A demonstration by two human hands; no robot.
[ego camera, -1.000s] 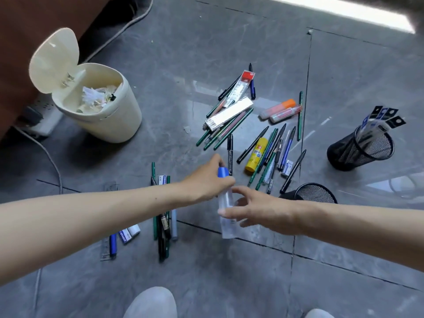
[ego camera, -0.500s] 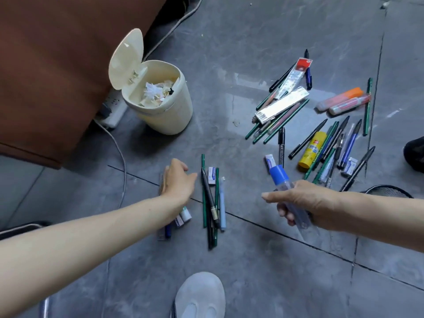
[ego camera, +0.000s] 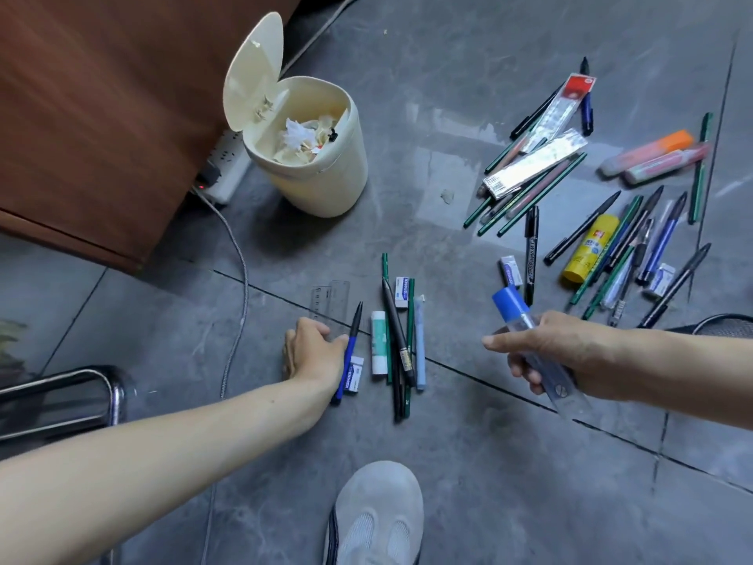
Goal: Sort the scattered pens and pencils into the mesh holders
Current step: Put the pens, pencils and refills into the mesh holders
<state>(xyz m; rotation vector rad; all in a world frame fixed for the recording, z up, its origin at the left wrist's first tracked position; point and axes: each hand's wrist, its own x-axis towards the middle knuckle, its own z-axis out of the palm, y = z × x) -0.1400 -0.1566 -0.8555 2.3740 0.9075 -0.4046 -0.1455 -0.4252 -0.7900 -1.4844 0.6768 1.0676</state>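
My right hand (ego camera: 564,352) grips a clear tube with a blue cap (ego camera: 525,332) above the grey floor. My left hand (ego camera: 313,350) reaches down onto a clear ruler (ego camera: 332,299) beside a blue pen (ego camera: 350,344); whether its fingers hold the ruler is hidden. A small group of green pencils and pens (ego camera: 401,344) lies just right of that hand. A larger scatter of pens, pencils and markers (ego camera: 611,222) covers the floor at the upper right. The rim of one black mesh holder (ego camera: 725,322) shows at the right edge, behind my right forearm.
A cream bin (ego camera: 309,157) with its lid up stands near a brown cabinet (ego camera: 102,108). A power strip (ego camera: 222,173) and its cable (ego camera: 240,279) run along the floor. A chrome chair leg (ego camera: 69,389) sits at the left. My grey shoe (ego camera: 377,519) is at the bottom.
The view swung left and the mesh holders slid out to the right. My left hand left the tube and dropped onto the ruler. My right hand took the tube and lifted it.
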